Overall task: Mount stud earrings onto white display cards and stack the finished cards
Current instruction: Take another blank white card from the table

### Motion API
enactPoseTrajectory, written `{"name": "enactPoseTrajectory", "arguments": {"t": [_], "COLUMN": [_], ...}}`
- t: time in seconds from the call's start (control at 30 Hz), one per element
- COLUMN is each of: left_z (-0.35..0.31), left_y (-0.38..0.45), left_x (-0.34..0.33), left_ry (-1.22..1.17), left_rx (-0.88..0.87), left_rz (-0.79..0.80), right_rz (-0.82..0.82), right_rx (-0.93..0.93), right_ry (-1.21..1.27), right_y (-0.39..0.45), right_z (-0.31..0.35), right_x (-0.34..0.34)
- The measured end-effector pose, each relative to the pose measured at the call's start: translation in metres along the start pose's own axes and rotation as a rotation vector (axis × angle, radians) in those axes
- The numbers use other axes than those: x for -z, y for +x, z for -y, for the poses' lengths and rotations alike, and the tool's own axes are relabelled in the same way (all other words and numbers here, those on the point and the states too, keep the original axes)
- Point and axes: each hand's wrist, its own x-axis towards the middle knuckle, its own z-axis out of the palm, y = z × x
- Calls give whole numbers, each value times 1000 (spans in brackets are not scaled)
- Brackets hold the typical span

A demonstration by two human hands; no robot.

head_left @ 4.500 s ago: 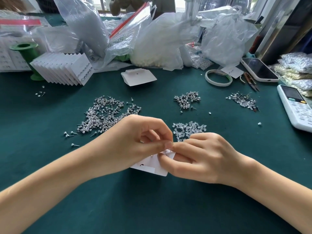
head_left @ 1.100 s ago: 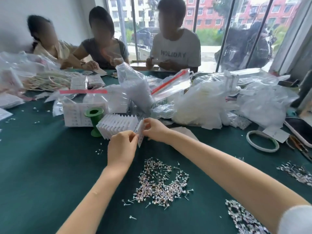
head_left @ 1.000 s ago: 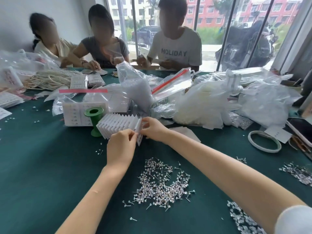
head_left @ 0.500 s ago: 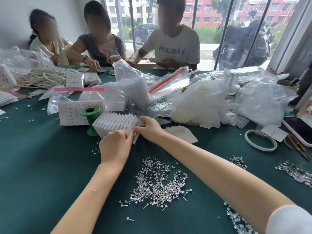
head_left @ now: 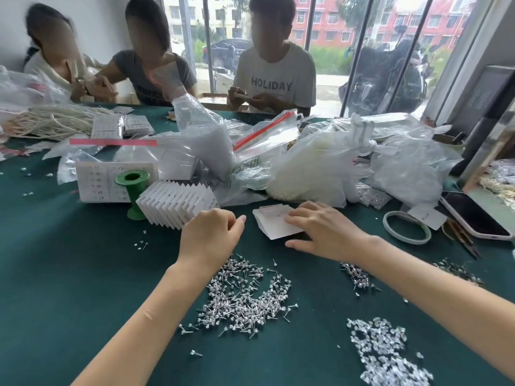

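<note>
- Both hands are now lying clear of the row of finished cards (head_left: 178,203), which they were touching half a second ago.
- Right hand (head_left: 324,231) is resting with straight, spread fingers on the small stack of blank cards (head_left: 274,222), just right of the row.
- Left hand (head_left: 210,236) is hovering just in front of the row, fingers loosely curled and holding nothing.
- Green spool (head_left: 133,190) is standing against the row's left end.
- Loose stud earrings (head_left: 245,296) are lying heaped nearer the person than the row, on the green table (head_left: 69,274).
</note>
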Motion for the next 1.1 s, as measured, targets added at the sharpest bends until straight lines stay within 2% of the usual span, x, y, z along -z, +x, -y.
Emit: {"name": "enactPoseTrajectory", "arguments": {"t": [0.17, 0.23, 0.33, 0.5, 0.57, 0.6, 0.67, 0.7, 0.77, 0.9, 1.0, 1.1], "left_z": [3, 3, 2, -1, -3, -5, -11, -14, -22, -29, -21, -5], "left_y": [-14, -20, -28, -37, -39, -40, -44, -47, -52, -65, -68, -72], "left_x": [0, 2, 3, 2, 4, 5, 6, 5, 5, 5, 7, 11], "left_ry": [17, 23, 26, -2, -38, -69, -158, -216, -304, -266, -251, -246], "left_rx": [-19, -41, -72, -115, -128, -137, -168, -181, -208, -276, -270, -259], "left_rz": [-7, -19, -37, -42, -11, 5, 34, 61, 121, 116, 128, 244], "right_rz": [-92, -211, -303, -344, -492, -562, -627, -624, -535, -298, -150, -132], "right_rx": [95, 144, 140, 58, -134, -267, -471, -526, -600, -661, -591, -532], "right_ry": [-259, -365, -320, -176, 18, 223, 790, 1050, 1377, 1644, 1644, 1361], "right_y": [5, 5, 2, -13, -21, -26, -36, -42, -53, -62, -64, -76], "right_z": [18, 22, 22, 25, 31, 36, 44, 49, 63, 90, 96, 88], "right_x": [-14, -14, -18, -12, -2, 6, 20, 26, 35, 35, 34, 28]}}
